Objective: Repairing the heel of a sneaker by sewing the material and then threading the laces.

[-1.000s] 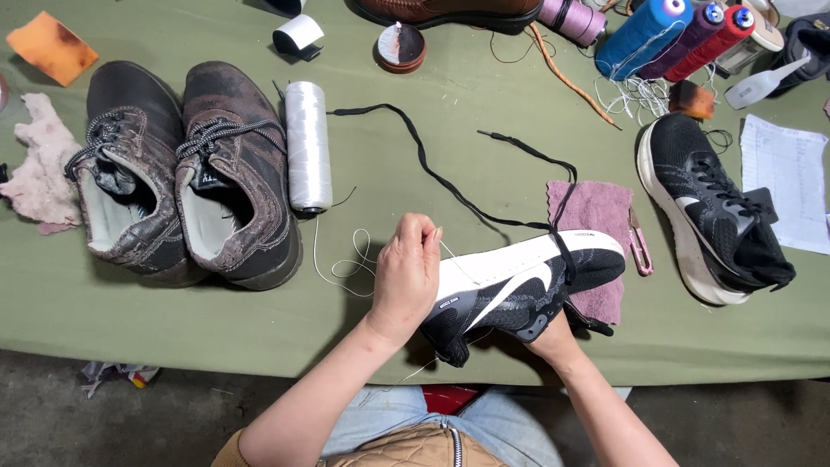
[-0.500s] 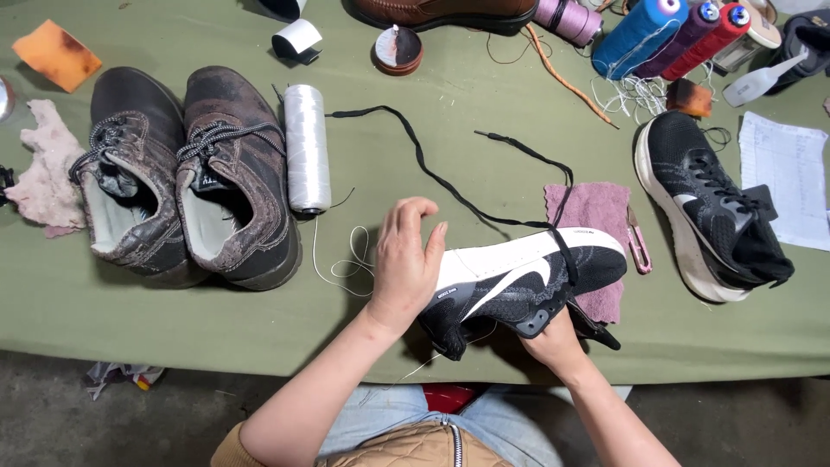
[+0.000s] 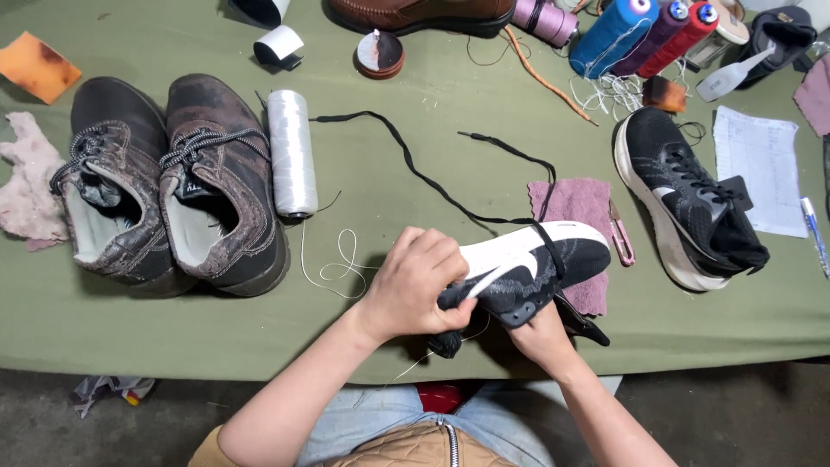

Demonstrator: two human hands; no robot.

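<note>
Both hands close on one black-and-white sneaker (image 3: 527,268) tipped sole-outward at the green counter's (image 3: 432,199) near edge, the right hand (image 3: 540,337) cupping it from beneath while the left hand (image 3: 415,290) wraps its heel, steadying it with its loose black lace (image 3: 415,164) trailing beyond the grip.

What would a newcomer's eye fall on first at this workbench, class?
First, the black-and-white sneaker at the near table edge, gripped from above by the left hand and propped from below by the right hand. Next, the worn brown shoes side by side at the left, a white thread spool lying beside them. Coloured thread cones lie at the far right.
</note>
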